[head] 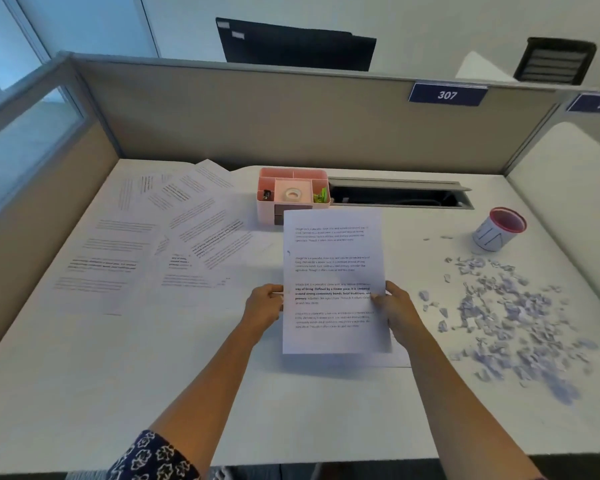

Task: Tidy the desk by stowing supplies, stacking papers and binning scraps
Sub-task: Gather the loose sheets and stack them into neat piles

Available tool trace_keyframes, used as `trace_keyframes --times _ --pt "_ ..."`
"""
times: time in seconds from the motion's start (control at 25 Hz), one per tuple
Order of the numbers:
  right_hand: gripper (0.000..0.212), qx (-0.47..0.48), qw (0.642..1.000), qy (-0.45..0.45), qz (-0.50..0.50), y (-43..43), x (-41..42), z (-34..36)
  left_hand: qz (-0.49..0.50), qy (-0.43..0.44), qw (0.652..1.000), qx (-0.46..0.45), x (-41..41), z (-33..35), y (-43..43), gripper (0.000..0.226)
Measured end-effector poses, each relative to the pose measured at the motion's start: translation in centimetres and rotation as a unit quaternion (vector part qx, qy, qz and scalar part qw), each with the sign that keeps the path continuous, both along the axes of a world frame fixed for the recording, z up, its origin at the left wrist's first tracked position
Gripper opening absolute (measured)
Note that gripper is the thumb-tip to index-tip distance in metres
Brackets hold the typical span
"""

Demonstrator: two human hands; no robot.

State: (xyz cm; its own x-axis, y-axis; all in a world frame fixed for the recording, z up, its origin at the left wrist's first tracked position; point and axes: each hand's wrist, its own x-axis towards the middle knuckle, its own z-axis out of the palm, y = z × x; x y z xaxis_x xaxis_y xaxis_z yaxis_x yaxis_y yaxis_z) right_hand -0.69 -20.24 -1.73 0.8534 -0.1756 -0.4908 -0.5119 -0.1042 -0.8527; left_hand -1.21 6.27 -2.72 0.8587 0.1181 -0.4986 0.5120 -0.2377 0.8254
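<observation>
In the middle of the frame both hands hold a printed sheet (333, 268) upright above the white desk (291, 410), with its lower edge raised off the surface. The left hand (263, 308) grips the sheet's left edge, fingers curled round it. The right hand (397, 308) pinches the right edge, with the thumb lying across the printed side. Whether there is one sheet or several pressed together cannot be told. Across the left half of the frame more printed papers (153, 237) lie spread flat on the desk, overlapping at different angles. Just above the held sheet, at upper centre, stands a pink organiser (265, 211). A roll of tape (293, 194) sits in its middle compartment, a green item (321, 195) in its right one and a small dark item (266, 194) in its left one. On the right side of the frame a heap of torn paper scraps (510, 313) lies scattered on the desk. Above it stands a small cup (496, 237) with a red rim, tilted in the wide-angle view. A patterned sleeve (153, 459) shows at the lower left.
</observation>
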Motion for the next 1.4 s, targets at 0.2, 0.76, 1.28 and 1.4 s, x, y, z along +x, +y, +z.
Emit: trace_keyframes --times 0.2,0.76,1.28,1.4 --pt "0.031 -0.016 0.998 0.046 -0.035 -5.3 -0.2 -0.5 -0.028 0.038 0.999 0.027 0.6 -1.8 -3.7 0.045" --pt "0.026 -0.060 0.993 0.105 -0.001 -8.4 2.1 -3.2 -0.074 0.054 0.993 0.069 1.3 -2.8 -8.2 0.049" --pt "0.021 -0.152 0.984 0.095 0.016 -7.5 2.3 -3.2 -0.121 0.019 0.984 0.131 0.8 -2.4 -9.8 0.023" --pt "0.007 -0.211 0.974 0.076 0.022 -7.3 2.1 -3.3 -0.128 0.017 0.982 0.139 0.5 -2.1 -9.9 0.036"
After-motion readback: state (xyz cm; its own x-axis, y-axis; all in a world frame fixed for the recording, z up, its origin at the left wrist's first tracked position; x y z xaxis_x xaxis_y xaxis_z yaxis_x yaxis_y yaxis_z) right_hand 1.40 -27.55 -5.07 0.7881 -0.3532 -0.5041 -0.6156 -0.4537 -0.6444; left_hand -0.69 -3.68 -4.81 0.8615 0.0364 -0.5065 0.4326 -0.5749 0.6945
